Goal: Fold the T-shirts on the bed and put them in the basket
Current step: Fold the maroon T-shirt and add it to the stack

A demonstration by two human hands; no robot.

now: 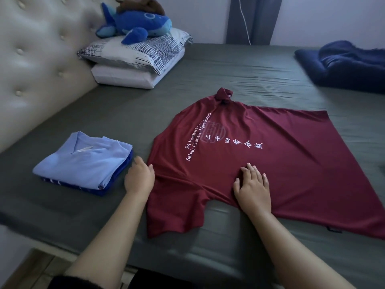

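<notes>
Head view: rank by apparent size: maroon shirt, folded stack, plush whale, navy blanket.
1. maroon shirt
2. folded stack, nearer the camera
3. navy blanket, cut off by the frame edge, and plush whale: too close to rank

Two bare forearms seen from lower frame edge, left hand (139,178) and right hand (252,187) uncovered, no rings or watch worn, short plain nails, dark fuzzy sleeve edge (68,281) glimpsed at lower left

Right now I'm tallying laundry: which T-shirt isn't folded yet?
The maroon T-shirt, spread flat under both hands; the light blue T-shirt and dark blue one beneath it sit folded in a stack.
</notes>
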